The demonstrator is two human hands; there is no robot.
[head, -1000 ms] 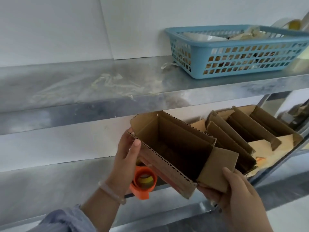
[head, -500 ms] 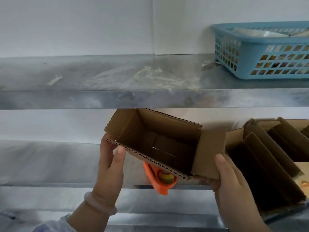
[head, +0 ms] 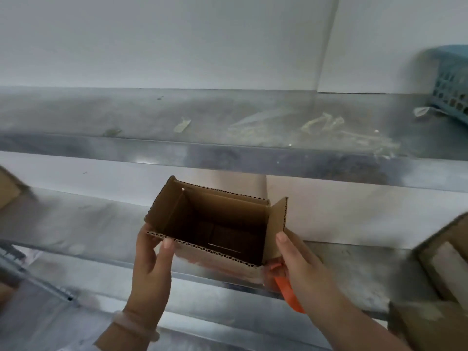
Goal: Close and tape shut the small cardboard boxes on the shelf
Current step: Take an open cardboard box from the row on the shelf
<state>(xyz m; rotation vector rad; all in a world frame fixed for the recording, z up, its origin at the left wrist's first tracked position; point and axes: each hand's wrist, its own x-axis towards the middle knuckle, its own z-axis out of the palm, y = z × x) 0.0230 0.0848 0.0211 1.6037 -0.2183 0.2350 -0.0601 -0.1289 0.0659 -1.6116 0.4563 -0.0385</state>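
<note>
A small brown cardboard box is held in front of the middle metal shelf, its top open and its flaps standing up. My left hand grips the box's near left corner, thumb on the front rim. My right hand holds the right end flap and side. An orange tape dispenser shows just under the box's right end, partly hidden by my right hand. More brown cardboard boxes lie blurred at the right edge.
The upper metal shelf runs across above the box, with scraps of clear tape on it. A blue plastic basket sits at its far right. Another piece of cardboard shows at the left edge.
The view has swung left, so the basket and the stacked boxes slid toward the right edge. The box has turned more upright in both hands, and the right flap now stands up.
</note>
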